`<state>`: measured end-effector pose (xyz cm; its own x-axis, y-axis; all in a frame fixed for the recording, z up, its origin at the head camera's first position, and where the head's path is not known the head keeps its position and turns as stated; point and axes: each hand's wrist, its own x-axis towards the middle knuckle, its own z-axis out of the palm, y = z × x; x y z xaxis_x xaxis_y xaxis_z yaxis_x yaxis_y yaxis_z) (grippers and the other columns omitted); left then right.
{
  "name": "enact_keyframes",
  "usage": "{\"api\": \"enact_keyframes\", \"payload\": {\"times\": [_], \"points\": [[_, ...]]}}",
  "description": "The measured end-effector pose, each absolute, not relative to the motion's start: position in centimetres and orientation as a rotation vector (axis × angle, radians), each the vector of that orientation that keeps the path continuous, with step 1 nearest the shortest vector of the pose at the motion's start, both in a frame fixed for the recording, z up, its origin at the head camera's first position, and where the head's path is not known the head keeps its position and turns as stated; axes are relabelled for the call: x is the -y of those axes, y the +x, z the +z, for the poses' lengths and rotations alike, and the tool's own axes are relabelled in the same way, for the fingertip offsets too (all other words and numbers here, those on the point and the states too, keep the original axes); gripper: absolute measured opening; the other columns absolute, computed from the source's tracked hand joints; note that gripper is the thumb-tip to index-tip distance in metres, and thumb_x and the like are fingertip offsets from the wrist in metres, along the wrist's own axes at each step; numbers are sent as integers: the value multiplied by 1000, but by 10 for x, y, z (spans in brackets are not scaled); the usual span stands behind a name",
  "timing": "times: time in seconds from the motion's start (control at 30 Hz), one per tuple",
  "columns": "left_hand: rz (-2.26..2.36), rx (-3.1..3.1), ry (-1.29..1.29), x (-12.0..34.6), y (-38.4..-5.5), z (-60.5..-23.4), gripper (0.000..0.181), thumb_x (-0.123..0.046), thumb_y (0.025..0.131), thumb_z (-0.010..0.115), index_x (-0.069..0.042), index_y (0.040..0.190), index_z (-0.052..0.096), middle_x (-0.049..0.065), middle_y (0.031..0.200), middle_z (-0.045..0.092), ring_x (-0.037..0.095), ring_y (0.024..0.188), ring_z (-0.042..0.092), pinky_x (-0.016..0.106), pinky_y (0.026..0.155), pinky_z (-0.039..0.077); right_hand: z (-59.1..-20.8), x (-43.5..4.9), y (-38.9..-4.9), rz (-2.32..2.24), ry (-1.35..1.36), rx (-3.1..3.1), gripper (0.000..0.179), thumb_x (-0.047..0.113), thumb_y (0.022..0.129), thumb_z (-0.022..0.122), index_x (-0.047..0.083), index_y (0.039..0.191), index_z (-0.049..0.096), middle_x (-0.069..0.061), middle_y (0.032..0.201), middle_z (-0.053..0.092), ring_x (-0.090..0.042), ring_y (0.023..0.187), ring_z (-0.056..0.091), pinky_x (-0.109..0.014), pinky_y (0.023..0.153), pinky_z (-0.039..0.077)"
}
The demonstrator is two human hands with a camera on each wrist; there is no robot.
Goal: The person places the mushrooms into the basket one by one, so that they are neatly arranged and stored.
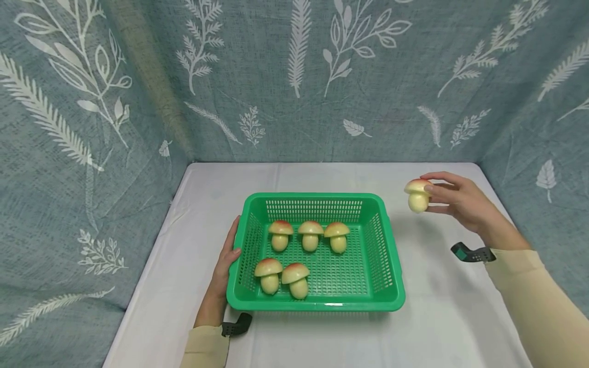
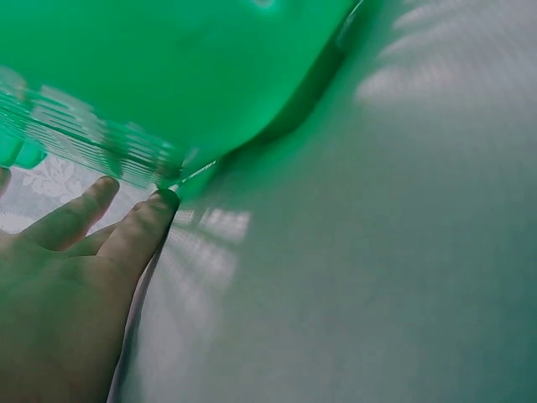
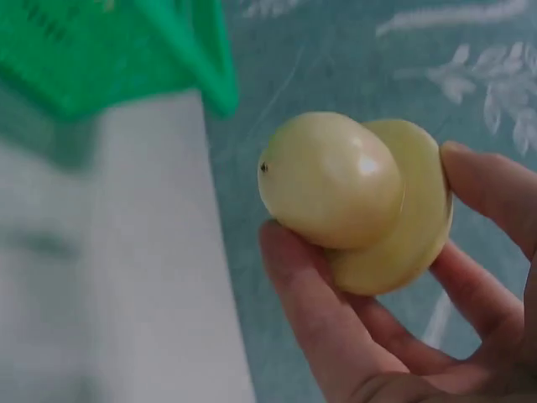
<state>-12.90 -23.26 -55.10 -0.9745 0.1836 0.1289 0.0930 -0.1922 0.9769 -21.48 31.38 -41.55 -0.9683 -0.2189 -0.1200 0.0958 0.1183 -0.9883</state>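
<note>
My right hand (image 1: 465,199) holds a toy mushroom (image 1: 418,195) above the table, to the right of the green basket (image 1: 316,305). Fingers and thumb grip its red-tinged cap, and its pale round stem points down; the right wrist view shows the stem end of this mushroom (image 3: 331,180) close up. At the basket's left side lies my left hand (image 1: 225,260), thumb at the rim and straight fingers along the outer wall. Several similar mushrooms lie inside the basket, three in a back row, among them a middle mushroom (image 1: 310,236), and two at front left, including one mushroom (image 1: 269,276).
A white cloth (image 1: 442,322) covers the table under the basket. Grey-green curtains (image 1: 276,128) with white leaf prints hang behind it and at both sides. Each wrist wears a dark band, such as the right band (image 1: 473,253).
</note>
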Motion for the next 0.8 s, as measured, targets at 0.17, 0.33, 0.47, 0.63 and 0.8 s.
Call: {"api": "enact_keyframes", "payload": {"times": [0.17, 0.33, 0.47, 0.63, 0.8], "points": [[2362, -1962, 326, 232, -129, -550, 78, -22, 104, 34, -22, 177, 6, 2, 182, 7, 30, 165, 6, 52, 125, 20, -394, -284, -206, -1956, -179, -2145, 31, 10, 109, 67, 6, 139, 68, -5, 124, 72, -25, 101, 76, -38, 83, 63], [2359, -1980, 330, 231, -129, -549, 79, -23, 103, 34, -22, 177, 7, 2, 181, 8, 31, 165, 7, 57, 125, 18, -385, -264, -198, -1906, -220, -2176, 33, 11, 108, 69, 5, 140, 66, -7, 125, 71, -25, 104, 75, -40, 85, 63], [2358, -1990, 329, 230, -129, -548, 79, -24, 103, 35, -22, 177, 8, 2, 181, 9, 31, 165, 8, 63, 124, 16, -383, -253, -193, -1892, -225, -2155, 33, 12, 108, 68, 5, 141, 65, -7, 126, 71, -27, 107, 75, -41, 87, 63], [2366, -1967, 326, 232, -129, -549, 78, -23, 104, 35, -21, 177, 7, 2, 181, 8, 29, 165, 6, 51, 126, 20, -386, -240, -188, -1898, -236, -2113, 35, 13, 109, 68, 5, 142, 63, -7, 130, 71, -28, 109, 74, -44, 90, 62], [2368, -1958, 362, 233, -128, -551, 77, -22, 105, 34, -21, 177, 6, 3, 182, 7, 28, 165, 6, 36, 123, 26, -392, -227, -184, -1892, -232, -2097, 35, 15, 109, 68, 6, 142, 63, -8, 131, 71, -28, 111, 74, -45, 92, 61]]}}
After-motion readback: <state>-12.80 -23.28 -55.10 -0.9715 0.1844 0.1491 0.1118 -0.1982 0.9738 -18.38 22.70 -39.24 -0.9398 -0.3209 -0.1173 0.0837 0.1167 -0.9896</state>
